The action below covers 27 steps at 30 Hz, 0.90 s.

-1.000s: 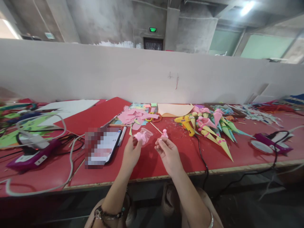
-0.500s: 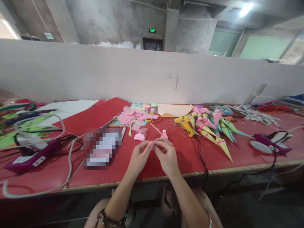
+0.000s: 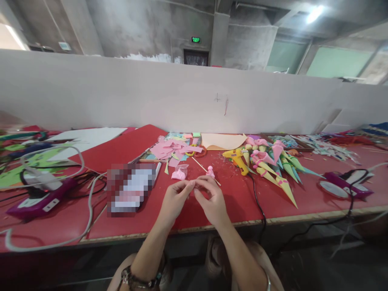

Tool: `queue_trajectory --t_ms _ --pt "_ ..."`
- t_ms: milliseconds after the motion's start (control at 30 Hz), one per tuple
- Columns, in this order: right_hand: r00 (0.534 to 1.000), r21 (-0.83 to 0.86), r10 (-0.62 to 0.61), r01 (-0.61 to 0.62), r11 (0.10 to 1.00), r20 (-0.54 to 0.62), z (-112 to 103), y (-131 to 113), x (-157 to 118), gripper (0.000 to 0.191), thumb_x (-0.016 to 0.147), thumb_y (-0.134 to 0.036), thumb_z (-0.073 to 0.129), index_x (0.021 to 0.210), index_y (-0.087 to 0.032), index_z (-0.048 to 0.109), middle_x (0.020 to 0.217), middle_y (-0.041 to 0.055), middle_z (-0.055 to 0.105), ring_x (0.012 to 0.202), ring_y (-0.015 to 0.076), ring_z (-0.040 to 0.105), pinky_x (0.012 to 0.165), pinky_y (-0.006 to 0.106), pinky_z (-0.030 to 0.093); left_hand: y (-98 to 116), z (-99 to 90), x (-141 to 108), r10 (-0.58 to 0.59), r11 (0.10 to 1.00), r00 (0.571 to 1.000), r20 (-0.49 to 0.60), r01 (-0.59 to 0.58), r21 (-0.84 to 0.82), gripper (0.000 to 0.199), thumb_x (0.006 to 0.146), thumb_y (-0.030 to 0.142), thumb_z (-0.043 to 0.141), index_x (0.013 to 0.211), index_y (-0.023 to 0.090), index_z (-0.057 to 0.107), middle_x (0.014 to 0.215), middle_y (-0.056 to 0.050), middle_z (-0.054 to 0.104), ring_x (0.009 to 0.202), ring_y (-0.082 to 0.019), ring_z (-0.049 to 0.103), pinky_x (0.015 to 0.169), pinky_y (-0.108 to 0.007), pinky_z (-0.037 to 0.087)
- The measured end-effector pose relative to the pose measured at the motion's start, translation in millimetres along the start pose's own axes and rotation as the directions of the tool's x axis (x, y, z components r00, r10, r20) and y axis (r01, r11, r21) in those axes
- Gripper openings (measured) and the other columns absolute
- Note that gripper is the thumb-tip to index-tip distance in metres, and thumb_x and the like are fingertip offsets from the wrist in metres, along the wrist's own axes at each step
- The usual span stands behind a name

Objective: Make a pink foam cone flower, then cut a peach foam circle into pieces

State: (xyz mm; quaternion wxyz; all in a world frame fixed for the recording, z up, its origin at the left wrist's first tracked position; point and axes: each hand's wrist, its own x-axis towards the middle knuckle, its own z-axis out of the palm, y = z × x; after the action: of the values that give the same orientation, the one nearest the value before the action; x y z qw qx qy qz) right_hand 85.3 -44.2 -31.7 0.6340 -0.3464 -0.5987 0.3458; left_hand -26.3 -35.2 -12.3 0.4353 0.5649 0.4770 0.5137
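Observation:
My left hand [image 3: 177, 199] and my right hand [image 3: 212, 199] meet at the fingertips over the red table [image 3: 194, 216]. Both are closed in a pinch; whatever lies between the fingers is too small or hidden to make out. Just beyond my right fingers is a small pink clay figure [image 3: 210, 171], partly covered by them. A thin wooden stick [image 3: 199, 165] lies beside it. Past my left fingers sits a clear plastic bag with pink clay [image 3: 179, 173].
A yellow glue gun [image 3: 238, 159] with a black cord lies to the right, near several paper cones [image 3: 273, 165]. Pink paper pieces [image 3: 171, 148] are piled behind. At left are a blurred-out phone [image 3: 131, 190], red sheets [image 3: 121, 147] and a purple power strip [image 3: 42, 198].
My hands stay joined at the fingertips and have shifted only slightly, the left a little to the left. The things on the table have not moved.

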Motion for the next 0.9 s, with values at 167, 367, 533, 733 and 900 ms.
queue_trajectory --t_ms 167,367,533,733,900 --pt "0.997 -0.102 -0.057 0.052 0.993 -0.051 -2 -2 1 0.013 0.076 -0.021 0.057 0.083 -0.022 0.067 0.080 0.0030 0.056 0.075 0.0154 0.056 0.070 0.028 0.047 0 5.7 -1 -0.002 1.000 1.000 0.001 0.003 -0.018 0.037 0.068 0.048 0.054 0.047 0.017 0.052 0.044 0.004 0.041 0.046 -0.009 0.033 0.048 -0.022 0.029" --pt "0.988 -0.132 -0.044 0.024 0.991 -0.148 -1 -4 1 0.011 0.081 -0.023 0.050 0.075 -0.019 0.057 0.073 0.0016 0.055 0.069 0.0140 0.053 0.064 0.025 0.043 4 12.2 -3 -0.038 0.999 0.997 0.069 0.037 0.013 0.044 0.070 0.052 0.050 0.042 0.018 0.047 0.043 0.004 0.041 0.048 -0.010 0.038 0.055 -0.023 0.033" --pt "0.940 0.037 0.068 -0.059 0.998 -0.334 -4 -1 3 0.021 0.084 -0.036 0.046 0.072 -0.019 0.049 0.064 -0.0025 0.050 0.060 0.0113 0.049 0.063 0.024 0.042 3 12.1 -3 -0.018 1.000 0.997 0.077 0.016 0.019 0.042 0.073 0.051 0.045 0.064 0.016 0.066 0.046 0.004 0.043 0.049 -0.012 0.042 0.055 -0.024 0.035" --pt "0.882 0.285 0.259 -0.152 0.947 -0.392 -11 4 9 0.021 0.074 -0.035 0.059 0.082 -0.015 0.060 0.069 0.0012 0.059 0.065 0.0131 0.055 0.067 0.029 0.045 -10 11.0 -2 0.161 0.884 0.976 0.143 -0.208 0.420 0.032 0.081 0.036 0.040 0.087 0.018 0.065 0.067 -0.002 0.059 0.062 -0.015 0.053 0.062 -0.026 0.042" --pt "0.848 0.487 0.357 -0.139 0.862 -0.392 -15 6 13 0.021 0.070 -0.032 0.062 0.082 -0.015 0.065 0.074 0.0038 0.064 0.066 0.0124 0.057 0.065 0.027 0.046 -18 17.8 -5 0.294 0.476 0.888 0.353 -0.457 0.752 0.033 0.082 0.023 0.040 0.113 0.023 0.054 0.104 -0.009 0.054 0.089 -0.020 0.056 0.075 -0.033 0.046"
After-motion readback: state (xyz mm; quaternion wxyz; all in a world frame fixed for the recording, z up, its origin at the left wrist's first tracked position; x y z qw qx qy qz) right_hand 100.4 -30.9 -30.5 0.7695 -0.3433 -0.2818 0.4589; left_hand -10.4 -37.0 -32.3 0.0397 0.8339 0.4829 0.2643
